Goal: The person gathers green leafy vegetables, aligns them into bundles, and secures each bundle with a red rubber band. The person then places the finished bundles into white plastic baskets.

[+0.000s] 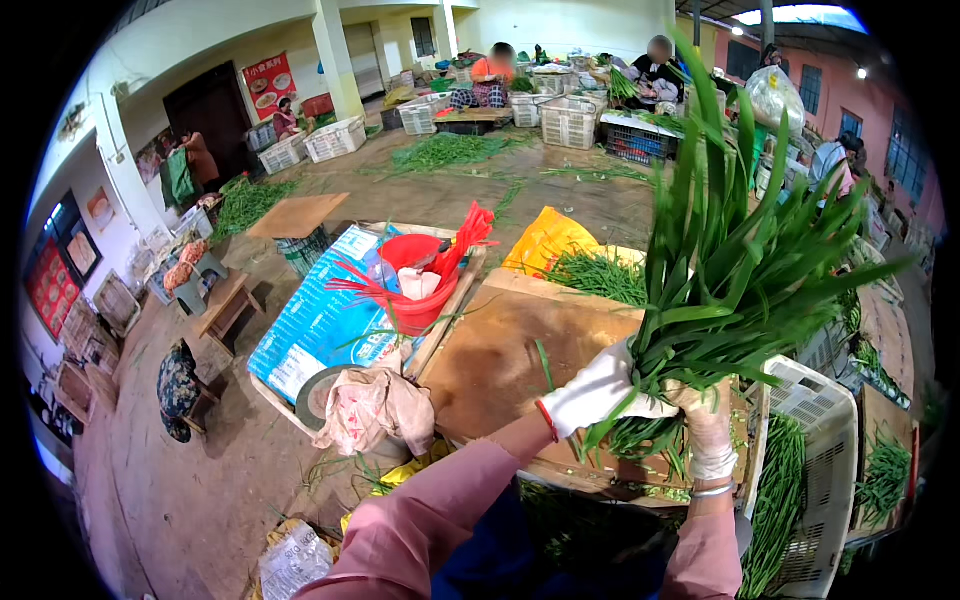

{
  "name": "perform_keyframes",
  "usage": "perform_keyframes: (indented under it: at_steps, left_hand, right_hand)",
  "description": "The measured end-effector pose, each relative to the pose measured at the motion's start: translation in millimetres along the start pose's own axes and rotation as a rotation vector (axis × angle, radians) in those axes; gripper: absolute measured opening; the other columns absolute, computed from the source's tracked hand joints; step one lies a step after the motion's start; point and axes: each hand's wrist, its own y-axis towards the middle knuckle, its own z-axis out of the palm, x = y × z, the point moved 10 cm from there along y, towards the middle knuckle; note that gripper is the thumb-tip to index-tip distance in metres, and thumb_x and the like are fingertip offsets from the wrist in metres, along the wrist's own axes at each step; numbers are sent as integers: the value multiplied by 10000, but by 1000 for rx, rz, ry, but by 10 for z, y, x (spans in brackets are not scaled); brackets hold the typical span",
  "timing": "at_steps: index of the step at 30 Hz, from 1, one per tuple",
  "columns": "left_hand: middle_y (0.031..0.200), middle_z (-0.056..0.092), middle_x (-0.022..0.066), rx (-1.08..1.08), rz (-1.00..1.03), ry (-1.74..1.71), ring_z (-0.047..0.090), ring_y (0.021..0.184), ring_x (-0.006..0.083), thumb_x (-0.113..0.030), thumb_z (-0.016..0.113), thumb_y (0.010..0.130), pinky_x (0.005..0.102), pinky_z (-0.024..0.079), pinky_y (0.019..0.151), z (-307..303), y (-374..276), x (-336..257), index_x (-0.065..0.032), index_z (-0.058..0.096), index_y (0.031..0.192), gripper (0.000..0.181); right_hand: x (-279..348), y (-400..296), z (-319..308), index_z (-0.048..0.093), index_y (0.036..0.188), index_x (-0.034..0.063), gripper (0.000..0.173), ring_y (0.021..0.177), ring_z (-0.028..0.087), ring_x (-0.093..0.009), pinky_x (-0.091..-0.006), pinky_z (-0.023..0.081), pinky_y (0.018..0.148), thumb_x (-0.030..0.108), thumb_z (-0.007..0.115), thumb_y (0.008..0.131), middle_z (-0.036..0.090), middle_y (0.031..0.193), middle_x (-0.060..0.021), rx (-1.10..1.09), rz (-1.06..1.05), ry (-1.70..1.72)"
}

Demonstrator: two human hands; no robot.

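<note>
A big bunch of long, flat green leaves (720, 300), which look like Chinese chives or garlic greens, stands upright above the right part of a wooden board (517, 345). My left hand (607, 390), in a white glove with a red cuff, is closed round the lower left side of the bunch. On its lower right side my right hand (701, 420), in a pale glove with a metal bangle at the wrist, grips it too. More leaves and chopped green bits lie on the board beneath both hands. The fingers are partly hidden by leaves.
Left of the board, a red basin (416, 285) with red ties stands on blue sheeting (322, 300), near a crumpled cloth (375, 405). A white plastic crate (825, 480) of green stems is at the right. A yellow bag (551, 236) lies behind the board. Several people sit farther off.
</note>
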Motion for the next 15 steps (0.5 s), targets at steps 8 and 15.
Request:
perform_keyframes:
  at_steps: [8,15]
  left_hand:
    - [1201,545,114,-28,-238,-871,599,1014,248,-209,488,971,478,525,871,103,51,441,-31,457,1216,304]
    - [1286,527,103,-238,-445,-831,577,1089,247,-166,468,976,537,552,800,85,209,374,-95,426,1316,349]
  right_hand:
    - [-428,-65,-153,663,988,17,134,828,618,-170,-318,507,745,80,625,876,669,913,-86,124,-7,-388]
    - [-145,10,-144,636,1091,18,353,922,614,-137,-302,492,824,140,750,780,674,1045,-60,125,6,-121]
